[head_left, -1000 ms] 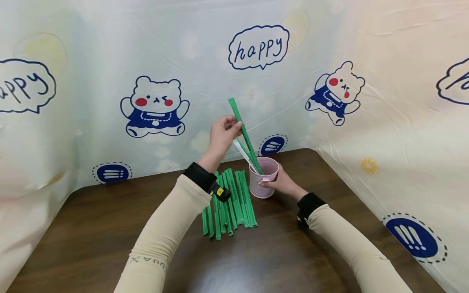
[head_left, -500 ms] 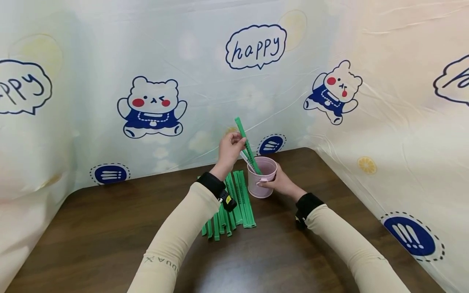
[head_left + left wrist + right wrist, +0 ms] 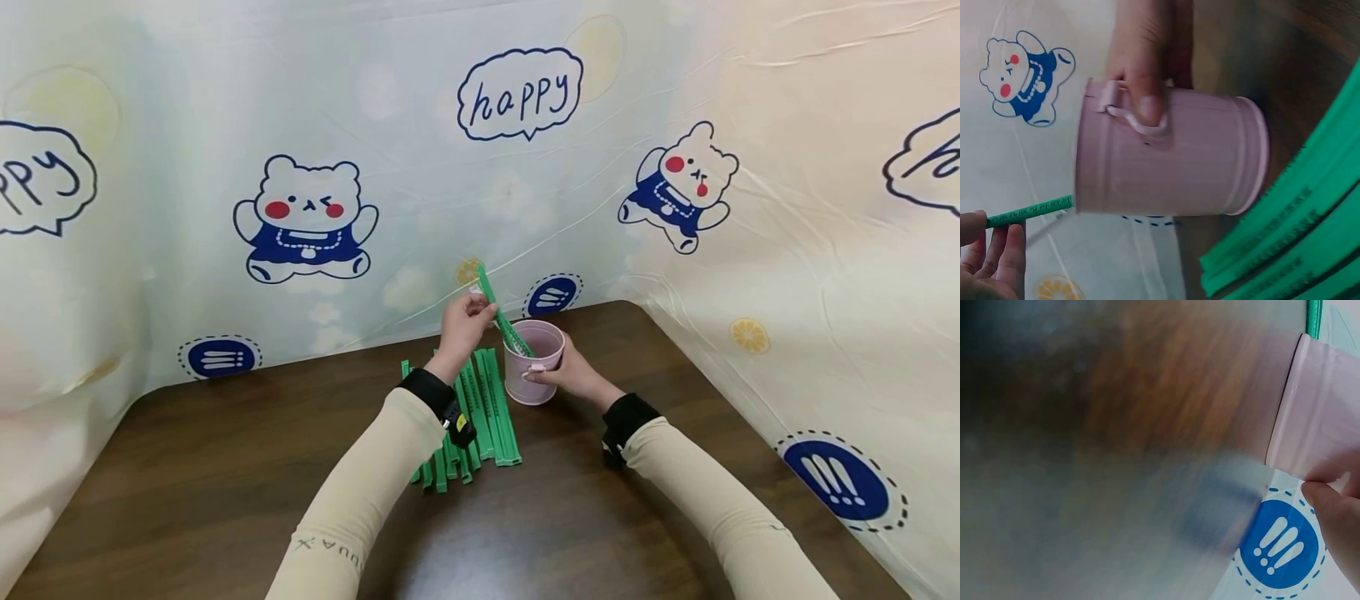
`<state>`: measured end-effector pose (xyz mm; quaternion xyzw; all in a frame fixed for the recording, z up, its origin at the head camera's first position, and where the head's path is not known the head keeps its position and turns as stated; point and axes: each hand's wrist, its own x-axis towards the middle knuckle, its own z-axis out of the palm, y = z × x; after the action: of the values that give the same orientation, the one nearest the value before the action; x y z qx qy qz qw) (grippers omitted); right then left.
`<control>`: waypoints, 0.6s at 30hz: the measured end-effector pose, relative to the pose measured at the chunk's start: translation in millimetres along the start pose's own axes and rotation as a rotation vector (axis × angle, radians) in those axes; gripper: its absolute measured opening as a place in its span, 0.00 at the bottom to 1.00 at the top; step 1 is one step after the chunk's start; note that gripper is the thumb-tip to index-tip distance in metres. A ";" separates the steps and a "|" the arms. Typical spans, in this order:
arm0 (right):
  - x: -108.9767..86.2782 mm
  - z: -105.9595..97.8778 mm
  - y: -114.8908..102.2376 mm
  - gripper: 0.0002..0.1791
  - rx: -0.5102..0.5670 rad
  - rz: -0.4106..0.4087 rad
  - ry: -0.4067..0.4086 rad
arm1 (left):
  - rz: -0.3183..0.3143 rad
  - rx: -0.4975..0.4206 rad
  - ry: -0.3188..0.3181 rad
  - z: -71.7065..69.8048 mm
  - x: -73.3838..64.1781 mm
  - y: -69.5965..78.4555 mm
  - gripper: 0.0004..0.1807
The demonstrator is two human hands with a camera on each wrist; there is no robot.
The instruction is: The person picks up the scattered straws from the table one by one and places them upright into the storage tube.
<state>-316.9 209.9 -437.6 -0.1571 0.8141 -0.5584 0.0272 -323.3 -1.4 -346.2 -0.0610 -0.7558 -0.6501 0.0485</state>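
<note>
Many slim green printed sticks [image 3: 491, 408] remain on the brown wood-grain table [image 3: 570, 525]; the left hand [image 3: 461, 330] pinches another green stick [image 3: 487, 287], already partly inside the pink cylindrical bucket [image 3: 525, 385] that the right hand [image 3: 576, 375] grips.

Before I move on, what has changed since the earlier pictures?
The left hand has come down toward the pink bucket, lowering the green stick it pinches. Nothing was newly grasped or let go. The right hand still holds the bucket, and the visible loose sticks on the table look unchanged.
</note>
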 end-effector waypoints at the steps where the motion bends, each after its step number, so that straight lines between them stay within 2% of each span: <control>1: -0.1 0.0 0.2 0.53 -0.006 -0.009 -0.002 | -0.008 0.009 0.002 -0.6 -0.7 -2.8 0.14; 6: -0.1 -0.9 0.5 0.53 0.006 -0.044 -0.006 | -0.019 0.025 -0.003 -4.1 -1.0 -13.0 0.14; 12: 0.2 -1.1 -0.1 0.53 0.016 -0.100 -0.001 | 0.038 0.009 -0.024 -5.8 1.3 -20.3 0.10; 16: -0.2 -0.1 0.1 0.52 0.005 -0.092 -0.002 | 0.040 0.020 -0.023 -4.0 2.6 -23.1 0.11; 18: -0.3 0.5 0.4 0.52 0.001 -0.075 -0.001 | 0.012 0.033 -0.021 -2.3 3.8 -24.0 0.12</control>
<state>-316.6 209.7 -438.1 -0.1879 0.8073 -0.5594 0.0067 -330.8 -7.0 -368.8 -0.0714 -0.7664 -0.6367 0.0452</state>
